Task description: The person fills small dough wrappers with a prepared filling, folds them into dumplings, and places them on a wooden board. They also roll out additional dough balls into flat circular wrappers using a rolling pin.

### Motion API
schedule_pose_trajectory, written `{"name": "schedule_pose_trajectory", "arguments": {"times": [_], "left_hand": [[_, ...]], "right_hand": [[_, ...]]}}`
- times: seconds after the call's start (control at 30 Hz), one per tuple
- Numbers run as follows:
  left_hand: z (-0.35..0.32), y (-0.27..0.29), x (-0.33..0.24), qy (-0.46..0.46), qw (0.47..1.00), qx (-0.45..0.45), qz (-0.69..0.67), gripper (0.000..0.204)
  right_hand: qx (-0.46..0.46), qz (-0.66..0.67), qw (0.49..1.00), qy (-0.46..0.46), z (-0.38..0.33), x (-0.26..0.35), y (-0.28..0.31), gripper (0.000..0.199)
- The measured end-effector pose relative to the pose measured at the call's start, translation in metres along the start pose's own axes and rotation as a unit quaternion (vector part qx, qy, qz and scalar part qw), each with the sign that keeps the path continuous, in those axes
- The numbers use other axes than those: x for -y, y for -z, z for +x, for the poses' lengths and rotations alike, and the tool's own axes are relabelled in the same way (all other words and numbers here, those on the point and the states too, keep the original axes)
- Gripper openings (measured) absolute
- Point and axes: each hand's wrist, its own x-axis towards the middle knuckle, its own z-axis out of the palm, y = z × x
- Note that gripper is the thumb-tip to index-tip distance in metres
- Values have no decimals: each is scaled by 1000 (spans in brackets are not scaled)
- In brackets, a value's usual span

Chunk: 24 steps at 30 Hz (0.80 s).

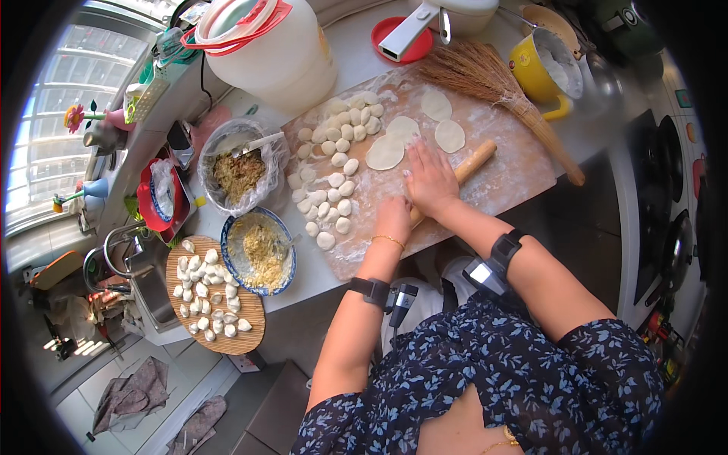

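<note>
On a floured wooden board, my right hand lies flat across a wooden rolling pin, its fingers stretched out. My left hand is curled closed beside it, near the pin's lower end; what its fingers hold, if anything, is hidden. Just beyond my fingertips, a flat round dough wrapper overlaps another wrapper. Two more wrappers lie apart, one farther off and one to the right. Several small dough pieces cover the board's left side.
A lined bowl of brown filling and a blue-rimmed bowl of yellowish filling stand left of the board. Folded dumplings sit on a round slatted mat by the sink. A straw brush and yellow pot are at the far right.
</note>
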Motion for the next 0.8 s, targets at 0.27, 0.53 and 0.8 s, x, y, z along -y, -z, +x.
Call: {"name": "schedule_pose_trajectory", "arguments": {"times": [0.27, 0.53, 0.8], "left_hand": [[-20, 10, 1, 70, 994, -2, -81, 14], [-10, 17, 7, 18, 998, -25, -48, 18], [-10, 12, 0, 24, 999, 2, -37, 16]], "right_hand": [[65, 1, 997, 49, -31, -11, 19, 53], [36, 15, 999, 27, -25, -6, -4, 53], [-8, 40, 999, 19, -9, 2, -9, 52]]}}
